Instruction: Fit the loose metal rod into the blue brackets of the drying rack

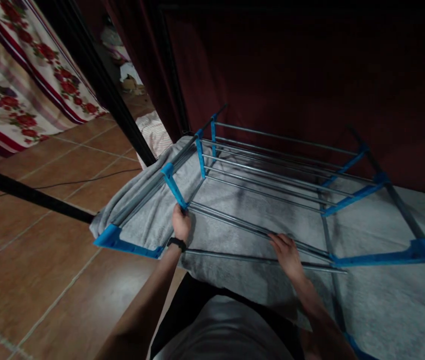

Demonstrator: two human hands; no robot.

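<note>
A rack of grey metal tubes and blue plastic brackets lies on its side before me. My left hand [181, 223], a black band on its wrist, is closed round the corner where a blue bracket [175, 187] meets the dark side pole. Further right, my right hand [286, 252] has its fingers curled over a metal tube [235, 221] of the near pair. That pair runs from the left bracket to a long blue bracket [381, 260] on the right. Nearer my body, a single loose-ended tube [231, 257] passes under my right wrist. Several more tubes [272, 172] span the far brackets.
Grey blanket [392, 300] covers the surface beneath the rack. A dark red panel [291, 75] stands behind it. Black posts [111, 95] rise at the left, by a floral curtain [28, 75]. A thin cable [85, 179] crosses the tiled floor [58, 270].
</note>
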